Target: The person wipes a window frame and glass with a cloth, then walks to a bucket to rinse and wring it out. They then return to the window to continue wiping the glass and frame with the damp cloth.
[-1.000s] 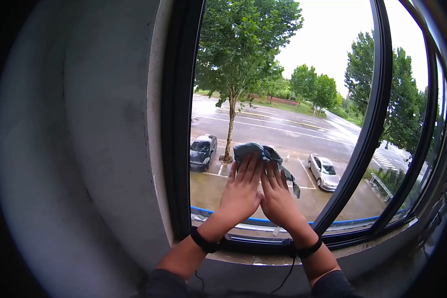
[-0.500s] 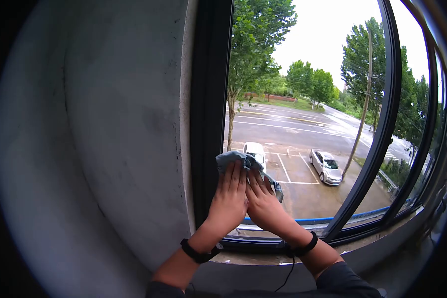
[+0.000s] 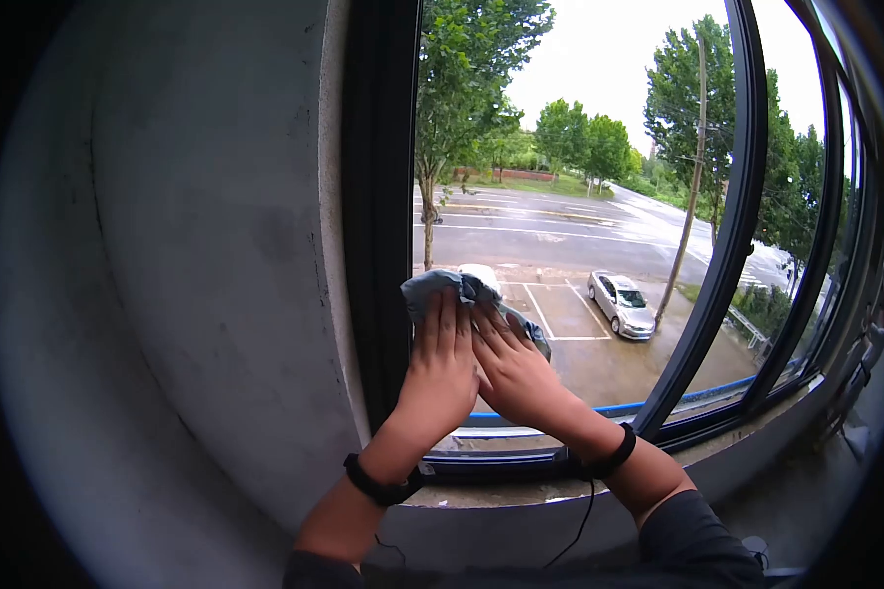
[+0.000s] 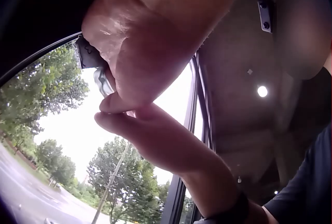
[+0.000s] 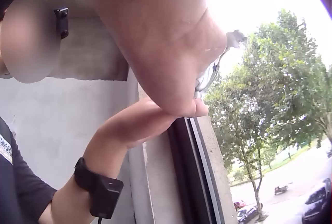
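Observation:
A bluish-grey cloth lies bunched against the lower left part of the window pane, close to the dark frame. Both hands press on it with straight fingers: the left hand on its left half, the right hand on its right half. The thumbs meet between the hands. In the left wrist view a bit of cloth shows past the left palm. The right wrist view shows the cloth beyond the right palm.
The dark window frame stands on the left beside a grey wall. A dark upright divides the panes on the right. The sill runs below, with thin cables hanging by the wrists. Outside are trees, a road and parked cars.
Both hands and the cloth have moved left across the pane toward the frame since the earliest frame. The head view has also shifted. The hands still press on the cloth.

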The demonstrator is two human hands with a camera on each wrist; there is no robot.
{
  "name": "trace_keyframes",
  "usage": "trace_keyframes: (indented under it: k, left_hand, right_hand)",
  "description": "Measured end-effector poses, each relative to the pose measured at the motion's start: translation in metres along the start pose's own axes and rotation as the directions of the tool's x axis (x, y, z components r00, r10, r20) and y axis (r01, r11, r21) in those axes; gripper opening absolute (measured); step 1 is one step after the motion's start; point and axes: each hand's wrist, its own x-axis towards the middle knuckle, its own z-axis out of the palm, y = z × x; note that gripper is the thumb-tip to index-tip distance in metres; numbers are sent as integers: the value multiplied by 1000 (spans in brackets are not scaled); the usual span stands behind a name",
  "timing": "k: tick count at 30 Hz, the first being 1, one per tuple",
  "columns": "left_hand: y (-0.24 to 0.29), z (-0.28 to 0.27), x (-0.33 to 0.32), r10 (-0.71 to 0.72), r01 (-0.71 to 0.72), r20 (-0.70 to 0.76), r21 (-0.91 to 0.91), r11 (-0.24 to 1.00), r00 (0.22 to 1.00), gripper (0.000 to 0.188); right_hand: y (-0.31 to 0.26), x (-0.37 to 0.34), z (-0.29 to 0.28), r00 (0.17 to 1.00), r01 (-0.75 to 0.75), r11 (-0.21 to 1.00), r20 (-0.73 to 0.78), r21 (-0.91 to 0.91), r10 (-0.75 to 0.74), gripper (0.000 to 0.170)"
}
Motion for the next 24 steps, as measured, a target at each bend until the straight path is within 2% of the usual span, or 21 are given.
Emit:
trace_keyframes:
  k: [4, 8, 12, 14, 18, 24]
  left_hand:
    - [-2, -9, 29, 46, -44, -66, 28, 999, 997, 76]
    - [1, -33, 59, 79, -82, -107, -21, 996, 991, 69]
    - [-4, -55, 93, 108, -105, -97, 33, 994, 989, 72]
    - [-6, -65, 108, 152, -143, -143, 72, 987, 978, 70]
    - [-21, -96, 136, 221, -202, -93, 182, 962, 971, 69]
    - [-25, -139, 174, 114, -119, 37, 193, 974, 993, 74]
  right_hand:
    - [10, 16, -23, 998, 11, 1000, -69, -19, -13, 68]
    - [25, 36, -51, 988, 84, 995, -125, -48, -90, 73]
    - [42, 59, -74, 976, 129, 986, -164, -107, -146, 79]
    - [48, 72, -86, 976, 132, 985, -158, -115, -149, 83]
    - [61, 101, -107, 954, 178, 968, -209, -174, -213, 82]
    - [65, 141, -137, 948, 162, 955, -230, -248, -220, 75]
